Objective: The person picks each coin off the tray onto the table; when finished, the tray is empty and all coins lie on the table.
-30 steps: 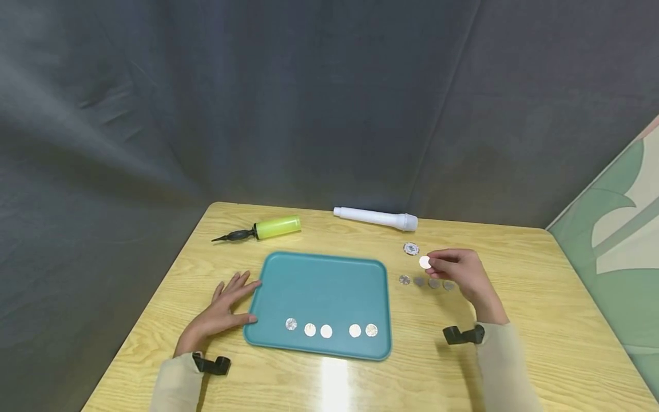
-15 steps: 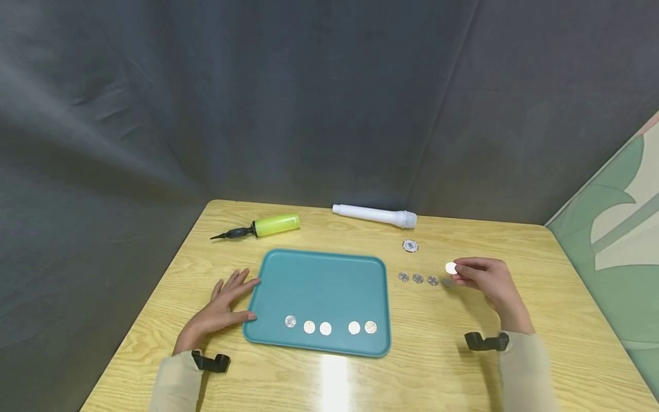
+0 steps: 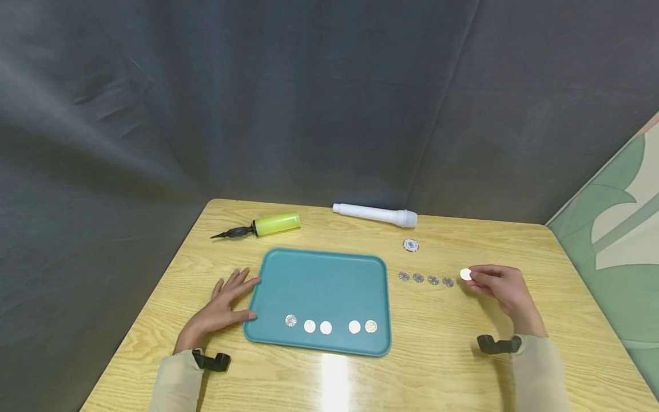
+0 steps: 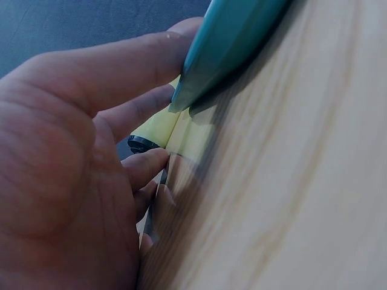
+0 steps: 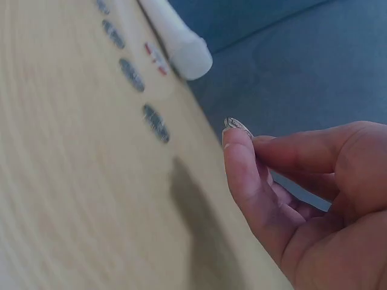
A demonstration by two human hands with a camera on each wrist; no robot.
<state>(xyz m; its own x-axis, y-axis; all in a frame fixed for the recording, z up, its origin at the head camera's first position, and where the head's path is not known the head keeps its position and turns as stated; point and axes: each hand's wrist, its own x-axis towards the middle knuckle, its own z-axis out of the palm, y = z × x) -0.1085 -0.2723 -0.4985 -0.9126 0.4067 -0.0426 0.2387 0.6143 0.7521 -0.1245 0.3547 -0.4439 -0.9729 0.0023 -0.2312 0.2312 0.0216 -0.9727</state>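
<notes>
Dark cloth backs the desk; right of four coins, the right hand pinches another coin, likely light, stiff, slippery, best held edgewise; the left hand spreads against the tray.

Rm type unclear, but looked like a curtained-off booth: dark curtain at 12 o'clock, leaf-print panel approx. 3, wood table at 6.

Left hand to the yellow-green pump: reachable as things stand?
Probably yes: the left hand is spread at the left edge of the tray, and only tabletop shows between it and the pump.
</notes>
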